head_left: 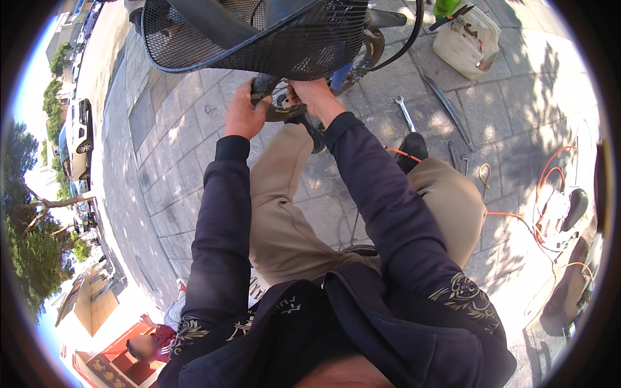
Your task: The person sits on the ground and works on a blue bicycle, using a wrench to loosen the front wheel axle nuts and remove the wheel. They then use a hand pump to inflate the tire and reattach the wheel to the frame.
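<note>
The left hand (242,113) curls around a curved black rubber tyre (264,85) below a black wire-mesh basket (317,45). The right hand (314,97) is alongside, fingers partly hidden; I cannot tell their grip.

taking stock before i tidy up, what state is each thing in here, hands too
left hand, gripping a black part
right hand, at the bike, fingers partly hidden
basket, holding something dark
wrench, lying loose on the paving
dark strip, lying on the paving
white container, stained
orange hose, loosely looped
jacket, open at the front
</note>
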Demonstrator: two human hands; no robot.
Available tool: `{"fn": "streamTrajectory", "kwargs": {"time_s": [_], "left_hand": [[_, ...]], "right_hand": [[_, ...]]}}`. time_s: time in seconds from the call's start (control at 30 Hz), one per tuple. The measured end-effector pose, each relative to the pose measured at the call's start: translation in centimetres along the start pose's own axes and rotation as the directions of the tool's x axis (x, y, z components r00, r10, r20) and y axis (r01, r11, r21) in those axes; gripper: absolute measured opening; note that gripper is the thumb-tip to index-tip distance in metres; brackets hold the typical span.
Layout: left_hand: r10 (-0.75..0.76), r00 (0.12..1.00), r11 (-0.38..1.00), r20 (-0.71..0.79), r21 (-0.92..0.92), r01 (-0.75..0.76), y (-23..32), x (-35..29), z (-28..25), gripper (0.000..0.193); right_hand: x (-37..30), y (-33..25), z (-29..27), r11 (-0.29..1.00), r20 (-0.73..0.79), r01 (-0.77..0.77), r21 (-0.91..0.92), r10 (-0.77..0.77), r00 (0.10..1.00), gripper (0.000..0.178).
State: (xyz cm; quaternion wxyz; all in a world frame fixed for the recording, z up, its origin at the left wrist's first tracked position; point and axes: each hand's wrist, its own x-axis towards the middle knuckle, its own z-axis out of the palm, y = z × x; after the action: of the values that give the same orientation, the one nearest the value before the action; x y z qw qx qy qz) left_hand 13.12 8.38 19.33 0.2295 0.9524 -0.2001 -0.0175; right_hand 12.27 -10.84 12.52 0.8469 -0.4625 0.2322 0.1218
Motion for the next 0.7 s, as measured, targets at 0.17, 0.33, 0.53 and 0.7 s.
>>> {"fn": "streamTrajectory", "kwargs": {"time_s": [0.17, 0.33, 0.53, 0.7], "left_hand": [[-0.040, 0.996, 0.994, -0.085, 0.100, 0.048, 1.8, -0.2, 1.2, 0.050], [-0.009, 0.988, 0.992, -0.153, 0.120, 0.027, 0.9, -0.4, 1.9, 0.049], [0.000, 0.987, 0.995, -0.159, 0.096, 0.015, 0.7, -0.3, 2.0, 0.046], [-0.027, 0.989, 0.996, -0.142, 0.080, 0.039, 0.9, -0.2, 1.9, 0.044]], "right_hand": [[0.5, 0.5, -0.1, 0.999, -0.030, -0.016, -0.035, 0.015, 0.999, 0.014], [-0.5, -0.2, 0.3, 0.999, -0.025, 0.009, -0.049, -0.011, 1.000, 0.014], [-0.5, -0.2, 0.3, 0.999, -0.007, 0.033, -0.016, -0.033, 0.999, 0.025], [-0.8, -0.6, 0.2, 0.999, -0.012, -0.001, -0.034, 0.001, 1.000, 0.018]]}}
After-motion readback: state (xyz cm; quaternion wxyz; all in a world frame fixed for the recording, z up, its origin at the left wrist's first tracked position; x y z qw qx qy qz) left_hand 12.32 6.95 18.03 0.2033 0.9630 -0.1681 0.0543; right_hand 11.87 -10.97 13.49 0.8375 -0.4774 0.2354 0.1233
